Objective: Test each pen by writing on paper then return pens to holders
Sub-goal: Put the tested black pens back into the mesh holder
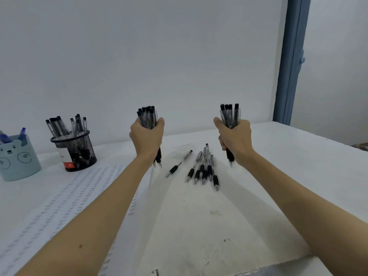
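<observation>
White table (278,156), slim cylindrical pens (203,168)

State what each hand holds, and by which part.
The left hand grips a bundle of black pens around their middles; the right hand grips a smaller bundle likewise, tips down.

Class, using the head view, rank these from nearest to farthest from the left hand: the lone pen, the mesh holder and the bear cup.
From the left hand:
1. Lone pen, just to its right on the paper.
2. Mesh holder, to its left.
3. Bear cup, far left edge.
</observation>
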`<action>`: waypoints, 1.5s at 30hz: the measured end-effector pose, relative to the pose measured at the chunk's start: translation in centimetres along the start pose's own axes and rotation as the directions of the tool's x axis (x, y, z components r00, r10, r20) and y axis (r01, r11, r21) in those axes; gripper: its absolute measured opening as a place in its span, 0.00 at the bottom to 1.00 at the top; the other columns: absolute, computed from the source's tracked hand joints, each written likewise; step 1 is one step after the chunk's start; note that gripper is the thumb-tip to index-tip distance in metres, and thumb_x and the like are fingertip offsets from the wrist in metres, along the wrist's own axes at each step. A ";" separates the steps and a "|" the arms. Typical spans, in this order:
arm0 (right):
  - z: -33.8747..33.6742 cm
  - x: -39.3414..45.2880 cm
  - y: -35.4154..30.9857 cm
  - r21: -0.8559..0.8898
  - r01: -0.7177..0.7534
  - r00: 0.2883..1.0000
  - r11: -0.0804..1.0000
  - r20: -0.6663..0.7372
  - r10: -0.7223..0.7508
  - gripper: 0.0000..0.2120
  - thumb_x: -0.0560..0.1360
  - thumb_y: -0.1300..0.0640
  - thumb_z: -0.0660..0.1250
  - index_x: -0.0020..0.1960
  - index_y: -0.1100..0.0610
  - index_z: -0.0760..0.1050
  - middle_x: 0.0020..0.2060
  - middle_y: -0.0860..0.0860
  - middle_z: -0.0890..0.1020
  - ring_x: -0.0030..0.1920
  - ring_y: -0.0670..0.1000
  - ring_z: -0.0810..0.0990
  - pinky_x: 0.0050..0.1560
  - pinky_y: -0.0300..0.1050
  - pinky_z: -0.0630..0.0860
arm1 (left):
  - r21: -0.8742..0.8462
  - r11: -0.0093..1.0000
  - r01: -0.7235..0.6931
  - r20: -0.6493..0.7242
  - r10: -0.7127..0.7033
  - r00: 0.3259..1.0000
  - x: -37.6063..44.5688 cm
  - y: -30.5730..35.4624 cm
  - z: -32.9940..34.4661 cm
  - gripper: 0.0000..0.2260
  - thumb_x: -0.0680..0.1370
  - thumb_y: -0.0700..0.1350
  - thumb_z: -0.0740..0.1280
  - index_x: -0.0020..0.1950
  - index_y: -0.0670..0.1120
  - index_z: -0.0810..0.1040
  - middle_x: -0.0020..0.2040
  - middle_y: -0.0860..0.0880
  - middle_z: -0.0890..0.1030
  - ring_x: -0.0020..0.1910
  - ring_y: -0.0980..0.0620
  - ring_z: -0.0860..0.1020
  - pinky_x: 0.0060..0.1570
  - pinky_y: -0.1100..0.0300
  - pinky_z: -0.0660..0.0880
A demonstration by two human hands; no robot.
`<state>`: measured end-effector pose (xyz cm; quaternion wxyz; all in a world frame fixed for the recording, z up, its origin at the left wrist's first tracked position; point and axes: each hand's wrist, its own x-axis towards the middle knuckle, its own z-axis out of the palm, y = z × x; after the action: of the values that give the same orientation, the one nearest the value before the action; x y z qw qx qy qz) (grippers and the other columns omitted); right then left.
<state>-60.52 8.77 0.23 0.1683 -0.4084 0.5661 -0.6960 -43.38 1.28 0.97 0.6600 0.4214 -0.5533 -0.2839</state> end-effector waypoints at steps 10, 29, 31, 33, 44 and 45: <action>15.5 -1.1 -8.1 0.356 -0.187 0.952 0.916 0.296 0.079 0.09 0.74 0.61 0.67 0.38 0.61 0.69 0.24 0.55 0.71 0.17 0.50 0.66 0.21 0.37 0.67 | -0.054 0.997 -0.046 -0.175 0.036 0.984 7.2 3.7 -9.7 0.09 0.73 0.39 0.68 0.36 0.44 0.69 0.27 0.46 0.72 0.18 0.55 0.69 0.21 0.66 0.68; 37.3 -2.3 -6.5 0.425 -0.322 0.919 0.846 0.356 0.171 0.04 0.71 0.63 0.66 0.40 0.64 0.73 0.22 0.54 0.75 0.19 0.50 0.72 0.27 0.40 0.75 | -0.048 0.993 -0.104 -0.360 0.080 0.929 17.7 -4.3 -17.1 0.12 0.73 0.50 0.71 0.36 0.48 0.71 0.33 0.48 0.79 0.30 0.53 0.77 0.36 0.61 0.76; 37.7 -2.3 -5.8 0.370 -0.271 0.936 0.889 0.318 0.153 0.03 0.71 0.63 0.66 0.40 0.63 0.73 0.25 0.53 0.76 0.21 0.49 0.73 0.25 0.37 0.74 | 0.086 0.988 -0.129 -0.316 0.150 0.937 17.6 -5.0 -17.0 0.12 0.73 0.50 0.71 0.35 0.50 0.70 0.34 0.52 0.77 0.35 0.54 0.76 0.38 0.67 0.73; 38.0 -2.2 -5.5 0.310 -0.198 0.957 0.930 0.268 0.114 0.08 0.71 0.64 0.66 0.35 0.59 0.69 0.28 0.52 0.75 0.24 0.48 0.72 0.24 0.35 0.70 | 0.240 0.959 -0.150 -0.272 0.214 0.938 17.6 -5.5 -16.7 0.13 0.72 0.49 0.71 0.34 0.51 0.68 0.39 0.50 0.76 0.40 0.52 0.75 0.41 0.69 0.71; 37.7 -2.4 -5.8 0.148 0.067 0.948 0.987 0.298 -0.109 0.12 0.69 0.57 0.71 0.44 0.58 0.67 0.36 0.48 0.72 0.38 0.51 0.74 0.37 0.42 0.73 | 0.099 0.993 0.059 -0.147 -0.044 0.988 17.2 -5.5 -18.6 0.26 0.70 0.40 0.71 0.64 0.48 0.64 0.49 0.49 0.74 0.46 0.53 0.76 0.40 0.62 0.73; 37.6 -2.3 -5.8 0.129 0.068 0.940 0.989 0.323 -0.107 0.14 0.69 0.56 0.71 0.45 0.58 0.67 0.37 0.48 0.72 0.40 0.51 0.74 0.38 0.41 0.72 | 0.053 0.995 0.080 -0.117 -0.073 0.990 17.1 -5.5 -18.7 0.27 0.71 0.41 0.71 0.66 0.50 0.63 0.50 0.50 0.75 0.45 0.53 0.76 0.42 0.61 0.74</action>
<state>-29.23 -12.29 5.70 0.2528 -0.5333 0.4697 -0.6565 -20.85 -11.25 3.96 0.6671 0.4768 -0.5057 -0.2682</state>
